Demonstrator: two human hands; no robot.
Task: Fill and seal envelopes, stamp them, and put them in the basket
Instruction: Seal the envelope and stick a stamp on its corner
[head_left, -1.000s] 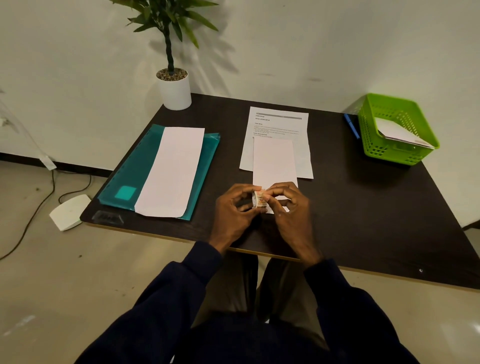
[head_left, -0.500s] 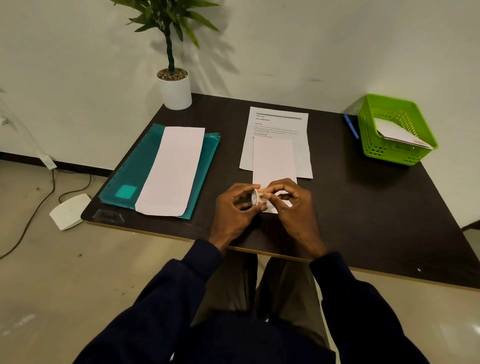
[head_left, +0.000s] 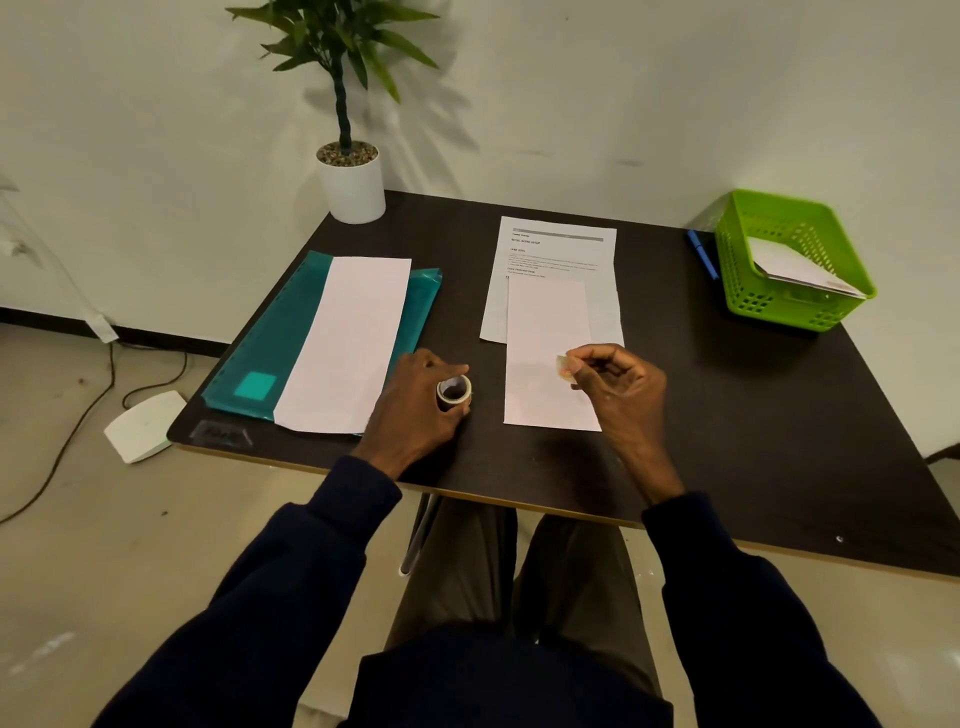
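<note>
The envelope (head_left: 545, 322) lies flat on the dark table (head_left: 727, 415), long side running away from the person. Its far end overlaps the near end of a printed sheet (head_left: 561, 249).

Over the envelope's near right part, the right hand (head_left: 618, 384) pinches a small stamp (head_left: 563, 368) between thumb and forefinger, the other fingers curled in. I cannot tell whether the stamp touches the paper.

Just left of the envelope, and clear of its left edge, the left hand (head_left: 421, 410) rests on the table with its fingers curled round a stamp roll (head_left: 453, 391), the open core facing up.

Farther left of the envelope a long white sheet (head_left: 348, 343) lies on a teal folder (head_left: 291, 332). The left hand hides part of the sheet's near right edge. The folder's near left corner sits close to the table's edge.

To the envelope's right is a broad stretch of bare tabletop. It runs to the green basket (head_left: 748, 306) at the far right corner, hard against the table's right edge. A white envelope (head_left: 795, 267) leans inside the basket, and a blue pen (head_left: 702, 254) lies just beside its left wall.

A narrow strip of tabletop separates the envelope's near edge from the table's front edge. Far left of the envelope, a potted plant (head_left: 353, 182) stands at the back corner by the wall.
</note>
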